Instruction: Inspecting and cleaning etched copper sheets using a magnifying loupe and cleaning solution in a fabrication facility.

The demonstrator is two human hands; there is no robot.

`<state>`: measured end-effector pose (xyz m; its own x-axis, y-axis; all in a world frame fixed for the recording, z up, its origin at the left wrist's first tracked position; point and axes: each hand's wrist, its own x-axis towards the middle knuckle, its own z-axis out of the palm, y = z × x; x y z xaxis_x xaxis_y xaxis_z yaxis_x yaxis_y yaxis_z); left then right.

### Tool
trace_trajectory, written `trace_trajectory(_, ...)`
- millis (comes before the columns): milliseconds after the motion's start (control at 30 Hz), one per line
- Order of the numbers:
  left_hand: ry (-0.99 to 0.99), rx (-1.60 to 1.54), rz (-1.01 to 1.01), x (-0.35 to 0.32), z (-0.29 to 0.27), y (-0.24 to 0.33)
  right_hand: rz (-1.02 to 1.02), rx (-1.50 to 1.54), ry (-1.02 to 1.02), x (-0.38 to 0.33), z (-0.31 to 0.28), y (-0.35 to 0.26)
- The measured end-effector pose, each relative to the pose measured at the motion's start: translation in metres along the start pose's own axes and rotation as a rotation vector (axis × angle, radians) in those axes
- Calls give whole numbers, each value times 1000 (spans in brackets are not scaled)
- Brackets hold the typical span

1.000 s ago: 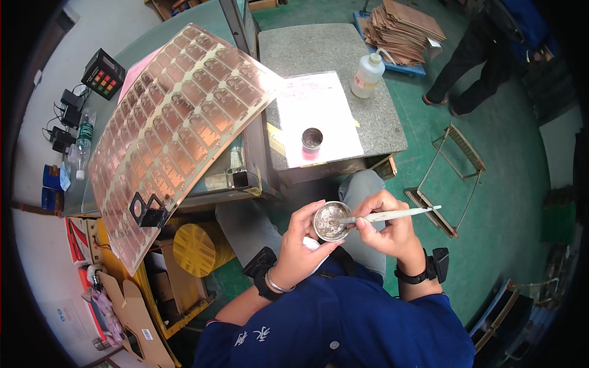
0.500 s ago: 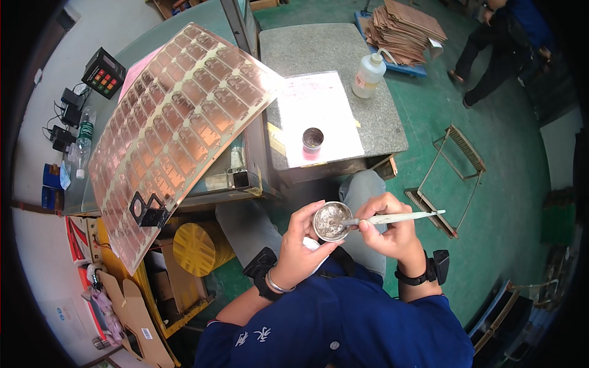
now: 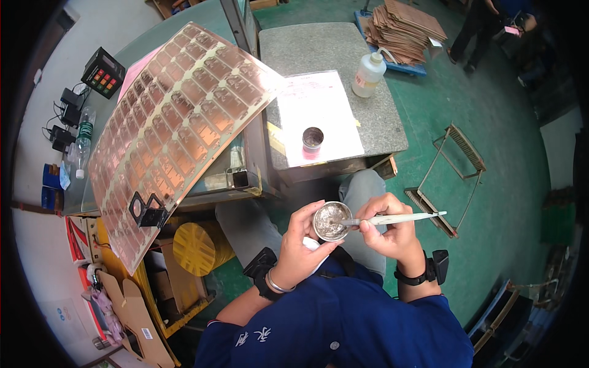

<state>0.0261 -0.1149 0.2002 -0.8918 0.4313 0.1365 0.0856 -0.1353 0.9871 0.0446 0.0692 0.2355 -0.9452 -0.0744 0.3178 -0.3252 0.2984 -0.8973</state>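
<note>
My left hand (image 3: 299, 257) is wrapped round a small round metal cup (image 3: 327, 233) with a silvery, wrinkled-looking substance inside. Below the cup, something white shows between the fingers and thumb; I cannot make out what it is. My right hand (image 3: 392, 230) pinches a slim brush (image 3: 408, 218) with a pale handle, held nearly level. Its working end reaches over the cup's right rim into the silvery substance, and its bristles are hidden there. Both hands are above my lap, in front of the stone-topped table (image 3: 300, 49).
On the table are a white paper (image 3: 316, 104), a dark round tin (image 3: 312, 138) and a squeeze bottle (image 3: 369, 75). A large copper-patterned panel (image 3: 184, 122) leans left, a black folding magnifier (image 3: 147, 210) on it. A metal rack (image 3: 451, 178) stands right. A person (image 3: 485, 24) is far right.
My hands, the cup and the brush stay almost in place; the brush shifts very slightly. The person at the far right has moved farther back, and a pink object now shows by that person's hand.
</note>
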Motion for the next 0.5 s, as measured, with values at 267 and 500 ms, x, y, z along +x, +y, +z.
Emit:
trace_trajectory(267,6,-16,-3,1,1,0,-27,11,32,0,-1,1)
trace_trajectory(500,4,-13,-6,0,0,-3,-86,-26,32,-1,-1,0)
